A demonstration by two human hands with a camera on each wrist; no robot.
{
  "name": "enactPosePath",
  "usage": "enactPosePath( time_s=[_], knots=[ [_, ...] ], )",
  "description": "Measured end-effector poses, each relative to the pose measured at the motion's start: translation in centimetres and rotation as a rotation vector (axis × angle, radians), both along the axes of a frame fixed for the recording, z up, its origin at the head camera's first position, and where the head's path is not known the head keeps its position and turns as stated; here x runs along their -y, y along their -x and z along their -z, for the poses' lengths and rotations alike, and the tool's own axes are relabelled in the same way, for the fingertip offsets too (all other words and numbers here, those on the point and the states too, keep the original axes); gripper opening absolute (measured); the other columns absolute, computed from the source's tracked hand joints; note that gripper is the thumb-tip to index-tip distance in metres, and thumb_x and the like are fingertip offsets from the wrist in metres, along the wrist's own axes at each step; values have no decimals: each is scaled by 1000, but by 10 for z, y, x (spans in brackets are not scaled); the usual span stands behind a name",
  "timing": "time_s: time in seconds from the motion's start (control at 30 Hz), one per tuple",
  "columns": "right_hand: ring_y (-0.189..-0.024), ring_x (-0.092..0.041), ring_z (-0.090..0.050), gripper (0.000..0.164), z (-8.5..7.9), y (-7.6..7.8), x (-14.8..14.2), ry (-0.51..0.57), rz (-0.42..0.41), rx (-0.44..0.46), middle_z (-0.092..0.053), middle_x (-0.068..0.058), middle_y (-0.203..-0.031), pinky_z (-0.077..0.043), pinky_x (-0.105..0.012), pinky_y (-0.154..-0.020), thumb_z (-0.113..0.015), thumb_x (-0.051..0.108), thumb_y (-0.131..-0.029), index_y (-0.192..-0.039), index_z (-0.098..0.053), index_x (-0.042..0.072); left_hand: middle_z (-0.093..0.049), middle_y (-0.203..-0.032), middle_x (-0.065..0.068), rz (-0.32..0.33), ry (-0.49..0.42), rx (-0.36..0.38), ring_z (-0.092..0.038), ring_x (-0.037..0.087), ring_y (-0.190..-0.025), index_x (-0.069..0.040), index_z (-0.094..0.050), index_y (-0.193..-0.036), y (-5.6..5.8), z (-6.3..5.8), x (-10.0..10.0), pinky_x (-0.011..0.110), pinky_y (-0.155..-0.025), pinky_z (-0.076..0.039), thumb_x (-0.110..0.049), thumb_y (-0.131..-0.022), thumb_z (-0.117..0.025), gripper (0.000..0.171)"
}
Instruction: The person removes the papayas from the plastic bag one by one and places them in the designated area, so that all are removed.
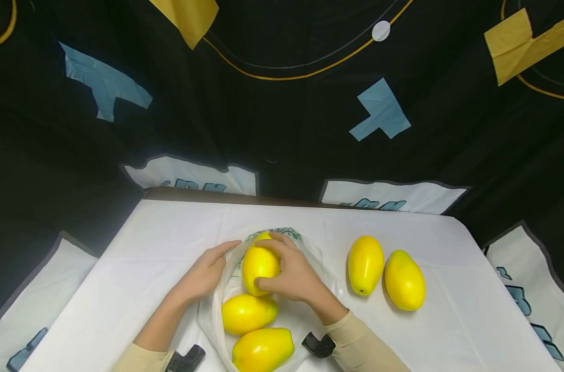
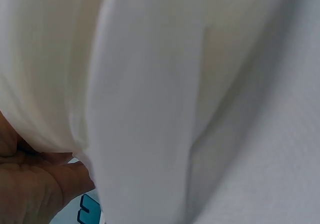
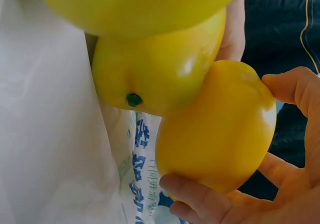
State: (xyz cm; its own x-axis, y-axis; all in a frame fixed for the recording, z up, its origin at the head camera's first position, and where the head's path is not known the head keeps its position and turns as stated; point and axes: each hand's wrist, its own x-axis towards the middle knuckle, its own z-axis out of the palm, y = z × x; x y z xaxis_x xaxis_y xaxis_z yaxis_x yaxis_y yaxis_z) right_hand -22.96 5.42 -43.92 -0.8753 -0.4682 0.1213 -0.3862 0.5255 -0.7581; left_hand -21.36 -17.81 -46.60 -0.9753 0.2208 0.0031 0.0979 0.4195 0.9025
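Note:
A white plastic bag (image 1: 217,315) lies with its mouth spread on the table. Pinched between the thumb and fingers of my left hand (image 1: 205,271) is the bag's left edge; the left wrist view shows this hand (image 2: 40,184) at the plastic. My right hand (image 1: 293,268) grips a yellow mango (image 1: 260,266) at the bag's far end, fingers over the top and thumb below. In the right wrist view the held mango (image 3: 217,129) touches another one with a green stem. Two more mangoes (image 1: 249,314) (image 1: 263,350) lie nearer me in the bag, and part of another (image 1: 263,236) shows behind the held one.
Two loose mangoes (image 1: 365,265) (image 1: 405,280) stand side by side on the white tabletop (image 1: 458,289), right of the bag. A black curtain (image 1: 282,124) with taped patches hangs behind the table's far edge. Dark straps sit at both wrists.

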Motion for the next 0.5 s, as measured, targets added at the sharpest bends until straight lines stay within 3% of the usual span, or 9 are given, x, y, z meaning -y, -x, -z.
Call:
enactPosePath(
  time_s=[0.33, 0.5],
  knots=[
    [-120, -24, -48, 65, -9, -4, -12, 19, -4, -13, -33, 2, -152, -49, -46, -86, -78, 33, -66, -129, -59, 33, -53, -140, 4, 0, -12, 1, -46, 24, -131, -15, -47, -144, 1, 1, 1, 47, -109, -36, -15, -105, -34, 40],
    [-123, -26, -46, 65, -10, -5, -18, 28, 5, -19, -34, 3, -152, -50, -51, -87, -78, 32, -66, -128, -59, 34, -53, -140, 4, -2, -19, 15, -49, 23, -128, -14, -45, -145, 1, 2, 1, 45, -108, -39, -16, -106, -34, 41]
  ],
)
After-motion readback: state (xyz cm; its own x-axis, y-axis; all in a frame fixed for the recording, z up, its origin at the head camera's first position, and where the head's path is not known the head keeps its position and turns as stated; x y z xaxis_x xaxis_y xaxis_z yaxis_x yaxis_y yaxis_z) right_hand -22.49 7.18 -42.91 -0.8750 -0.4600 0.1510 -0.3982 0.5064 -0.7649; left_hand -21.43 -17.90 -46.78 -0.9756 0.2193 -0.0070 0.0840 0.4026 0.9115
